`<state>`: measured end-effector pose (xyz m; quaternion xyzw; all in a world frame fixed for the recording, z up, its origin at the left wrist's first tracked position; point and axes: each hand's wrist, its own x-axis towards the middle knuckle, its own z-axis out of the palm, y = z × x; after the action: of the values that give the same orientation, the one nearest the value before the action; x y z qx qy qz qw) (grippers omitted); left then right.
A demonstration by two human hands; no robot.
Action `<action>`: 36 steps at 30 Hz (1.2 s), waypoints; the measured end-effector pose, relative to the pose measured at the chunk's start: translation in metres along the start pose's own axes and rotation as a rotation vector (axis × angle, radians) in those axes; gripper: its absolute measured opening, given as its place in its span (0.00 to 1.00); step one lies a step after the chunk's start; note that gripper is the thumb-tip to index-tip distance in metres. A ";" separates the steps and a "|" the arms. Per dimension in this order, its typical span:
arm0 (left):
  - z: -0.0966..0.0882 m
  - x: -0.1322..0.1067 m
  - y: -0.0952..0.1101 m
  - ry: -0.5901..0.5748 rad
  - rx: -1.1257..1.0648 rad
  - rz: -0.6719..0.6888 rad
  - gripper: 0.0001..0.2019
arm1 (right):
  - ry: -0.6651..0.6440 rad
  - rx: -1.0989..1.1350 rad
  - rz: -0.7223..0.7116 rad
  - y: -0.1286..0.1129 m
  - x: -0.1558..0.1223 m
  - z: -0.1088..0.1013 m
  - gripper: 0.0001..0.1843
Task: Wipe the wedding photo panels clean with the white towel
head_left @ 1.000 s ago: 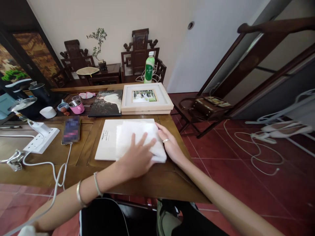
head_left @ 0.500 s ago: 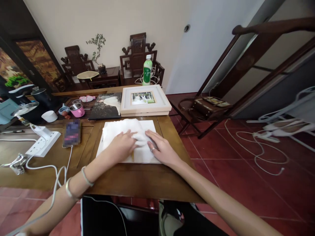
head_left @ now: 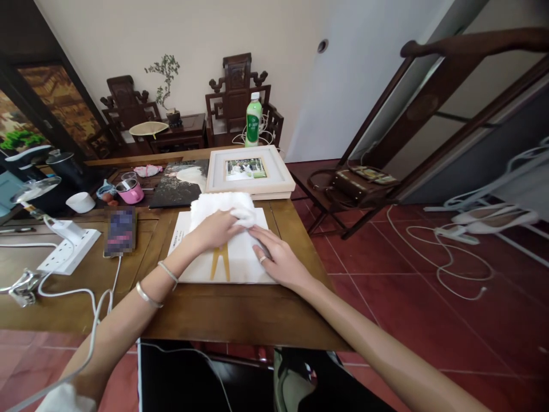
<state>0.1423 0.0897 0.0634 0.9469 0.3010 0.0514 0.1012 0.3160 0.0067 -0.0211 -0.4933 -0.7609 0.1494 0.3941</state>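
Observation:
A white towel [head_left: 223,201] is bunched under my left hand [head_left: 219,228], whose fingers are closed over it. Beneath lies a flat white panel [head_left: 246,269] near the table's front edge. A yellow, upside-down V shape [head_left: 220,262] shows on its front part, its top hidden by my left hand. Small dark print is visible at the panel's left edge. My right hand [head_left: 281,256], with a ring on one finger, lies on the panel's right side with its fingers stretched toward the towel. Whether those fingertips touch the towel, I cannot tell.
Behind the panel are a framed photo [head_left: 246,169] in a thick pale frame and a dark picture board [head_left: 182,183]. A green bottle [head_left: 253,121] stands beyond. Leftward sit a pink mug [head_left: 130,191], a phone [head_left: 120,230], a power strip [head_left: 71,252] and loose white cables. A wooden chair [head_left: 373,126] is at right.
My left hand has moved the towel away from me over the panel, uncovering the yellow shape and the print on the left. My right hand has stayed nearly in place.

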 end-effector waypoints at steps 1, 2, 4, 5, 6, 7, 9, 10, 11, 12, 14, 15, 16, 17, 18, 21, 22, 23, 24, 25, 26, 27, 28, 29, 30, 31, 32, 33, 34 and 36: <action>0.001 -0.005 -0.002 -0.006 0.049 -0.022 0.15 | 0.002 0.001 0.005 0.000 0.000 0.000 0.22; 0.002 -0.010 -0.002 -0.015 0.104 -0.043 0.15 | 0.002 0.002 0.008 0.001 0.000 0.000 0.22; 0.005 -0.022 0.008 -0.036 0.208 -0.065 0.16 | 0.001 0.005 0.003 0.001 0.000 0.000 0.23; 0.007 -0.029 0.018 -0.044 0.249 -0.072 0.16 | 0.000 0.008 -0.005 0.001 0.000 0.000 0.23; 0.009 -0.038 0.030 -0.060 0.281 -0.075 0.15 | -0.002 0.011 -0.012 0.001 0.000 0.000 0.23; 0.011 -0.048 0.044 -0.084 0.305 -0.072 0.15 | -0.007 0.014 -0.016 0.001 0.000 -0.001 0.23; 0.013 -0.070 0.073 -0.169 0.328 -0.038 0.12 | -0.023 0.020 -0.011 0.002 0.000 -0.001 0.25; 0.013 -0.081 0.086 -0.191 0.328 -0.021 0.11 | -0.031 0.024 -0.005 0.003 0.000 -0.002 0.26; 0.013 -0.091 0.096 -0.208 0.320 0.003 0.09 | -0.038 0.030 0.000 0.004 -0.001 -0.002 0.28; 0.013 -0.099 0.103 -0.211 0.308 0.024 0.09 | -0.044 0.036 0.003 0.005 -0.001 -0.002 0.29; 0.013 -0.107 0.107 -0.181 0.271 0.037 0.09 | -0.046 0.043 0.004 0.006 -0.002 -0.002 0.30; 0.013 -0.107 0.104 -0.155 0.251 0.026 0.10 | -0.044 0.042 0.001 0.006 -0.002 -0.002 0.30; 0.012 -0.103 0.098 -0.128 0.231 0.009 0.11 | -0.040 0.037 -0.004 0.007 -0.001 -0.001 0.29; 0.012 -0.098 0.090 -0.104 0.213 -0.010 0.12 | -0.035 0.031 -0.012 0.007 -0.001 -0.001 0.28; 0.012 -0.090 0.081 -0.083 0.199 -0.029 0.13 | -0.029 0.024 -0.021 0.006 -0.001 -0.001 0.27; 0.008 -0.062 0.052 -0.055 0.166 -0.063 0.14 | -0.009 0.007 -0.021 0.005 -0.001 0.000 0.24; 0.006 -0.054 0.043 -0.054 0.150 -0.081 0.14 | -0.006 0.002 -0.013 0.004 0.000 0.000 0.23; 0.005 -0.046 0.035 -0.055 0.128 -0.098 0.15 | -0.006 -0.002 -0.004 0.004 0.000 0.000 0.22; 0.003 -0.040 0.028 -0.051 0.095 -0.112 0.14 | -0.008 -0.005 0.004 0.003 0.000 0.000 0.21; 0.001 -0.036 0.021 -0.042 0.053 -0.121 0.14 | -0.011 -0.008 0.009 0.002 0.000 0.000 0.20; -0.001 -0.033 0.014 -0.022 0.006 -0.130 0.14 | -0.015 -0.009 0.012 0.001 -0.001 -0.001 0.20; -0.003 -0.031 0.008 0.003 -0.038 -0.139 0.15 | -0.016 -0.008 0.013 0.001 -0.001 -0.001 0.20; -0.005 -0.031 0.001 0.029 -0.074 -0.157 0.15 | -0.016 -0.005 0.015 0.001 -0.001 -0.001 0.20; -0.007 -0.032 -0.005 0.050 -0.101 -0.184 0.17 | -0.013 0.001 0.016 0.000 -0.001 -0.001 0.20; -0.008 -0.035 -0.012 0.067 -0.117 -0.215 0.18 | -0.011 0.007 0.017 0.000 -0.001 -0.001 0.20; -0.010 -0.038 -0.019 0.076 -0.127 -0.244 0.19 | -0.010 0.011 0.018 0.000 -0.001 -0.001 0.20; -0.010 -0.043 -0.026 0.083 -0.133 -0.269 0.20 | -0.009 0.014 0.019 0.000 -0.001 -0.001 0.20; -0.011 -0.049 -0.032 0.090 -0.134 -0.292 0.22 | -0.010 0.016 0.021 0.000 -0.001 -0.001 0.20; -0.011 -0.055 -0.038 0.097 -0.131 -0.314 0.23 | -0.012 0.017 0.023 0.000 -0.001 -0.001 0.20; -0.011 -0.071 -0.046 0.111 -0.116 -0.358 0.24 | -0.012 0.019 0.028 0.000 -0.001 -0.001 0.20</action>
<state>0.0572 0.0871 0.0610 0.8664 0.4663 0.1020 0.1466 0.3169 0.0054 -0.0210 -0.4992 -0.7547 0.1652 0.3923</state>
